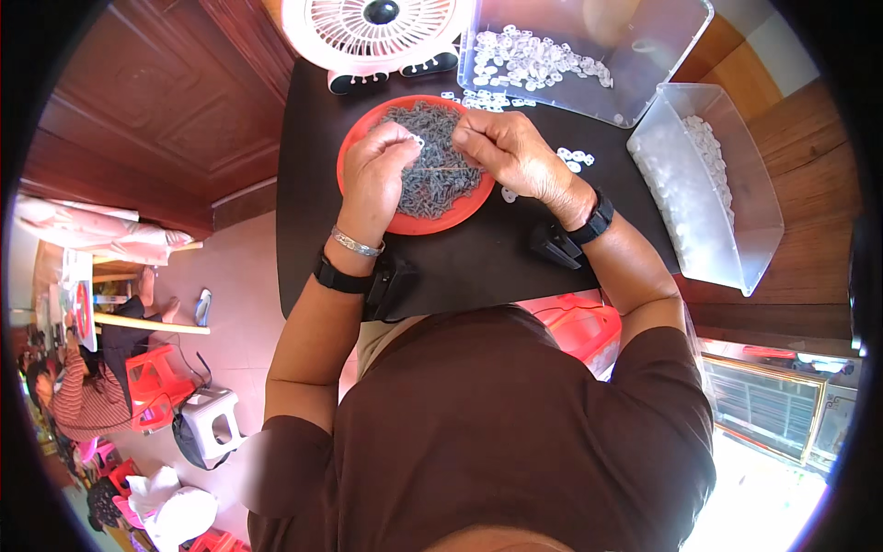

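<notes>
Over a round orange-red plate (pixel 441 224) heaped with small grey screw-like pieces (pixel 428 189), both my hands are raised. My left hand (pixel 375 175) pinches a small white plastic piece (pixel 417 141) between thumb and fingertips. My right hand (pixel 510 152) is closed at the plate's right side, thumb against the fingers; what it grips is too small to make out. A thin pale line (pixel 441 169) runs across the heap towards the right hand; I cannot tell what it is. Each wrist wears a black band.
A pink-and-white fan (pixel 380 41) stands at the back of the black table (pixel 460 267). Two clear plastic bins, one behind (pixel 635 78) and one at right (pixel 685 212), hold white pieces. Loose white pieces (pixel 575 158) lie right of the plate. People and stools (pixel 210 423) are at far left.
</notes>
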`<state>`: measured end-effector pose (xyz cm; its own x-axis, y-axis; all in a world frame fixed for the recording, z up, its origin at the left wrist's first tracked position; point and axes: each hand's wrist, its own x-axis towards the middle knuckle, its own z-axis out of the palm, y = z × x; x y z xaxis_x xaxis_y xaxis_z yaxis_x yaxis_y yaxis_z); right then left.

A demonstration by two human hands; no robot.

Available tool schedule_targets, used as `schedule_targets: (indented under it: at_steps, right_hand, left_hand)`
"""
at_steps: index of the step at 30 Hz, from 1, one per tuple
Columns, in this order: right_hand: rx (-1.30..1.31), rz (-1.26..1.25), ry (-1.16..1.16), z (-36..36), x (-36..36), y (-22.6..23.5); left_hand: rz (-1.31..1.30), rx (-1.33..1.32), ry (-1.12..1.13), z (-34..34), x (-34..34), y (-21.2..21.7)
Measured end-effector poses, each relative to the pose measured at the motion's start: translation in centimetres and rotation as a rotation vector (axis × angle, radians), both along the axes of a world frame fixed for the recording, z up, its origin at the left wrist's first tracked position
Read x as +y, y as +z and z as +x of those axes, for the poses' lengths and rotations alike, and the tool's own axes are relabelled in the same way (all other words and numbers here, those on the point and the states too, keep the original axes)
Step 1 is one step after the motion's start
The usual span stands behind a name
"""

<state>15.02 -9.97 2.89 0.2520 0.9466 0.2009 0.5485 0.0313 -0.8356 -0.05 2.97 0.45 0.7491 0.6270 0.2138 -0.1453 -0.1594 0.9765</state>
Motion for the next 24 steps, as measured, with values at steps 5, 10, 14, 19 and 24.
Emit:
schedule_targets:
  at_steps: [5, 10, 14, 19, 24]
  right_hand:
    - [-0.083, 0.098, -0.074, 0.1, -0.2, 0.2]
    - [0.003, 0.089, -0.044, 0.1, -0.4, 0.5]
    - [-0.008, 0.108, 0.052, 0.1, -0.4, 0.4]
    - [0.04, 0.08, 0.119, 0.1, -0.3, 0.3]
    - [0.244, 0.063, 0.104, 0.6, -0.1, -0.3]
  left_hand:
    - [-0.025, 0.05, -0.113, -0.1, -1.2, 0.9]
    - [-0.016, 0.069, -0.124, -0.1, -1.7, 0.8]
    - [0.036, 0.094, -0.131, 0.0, -1.8, 0.8]
    - [0.045, 0.127, -0.159, -0.1, -1.7, 0.9]
    - [0.036, 0.113, -0.163, -0.1, -1.9, 1.0]
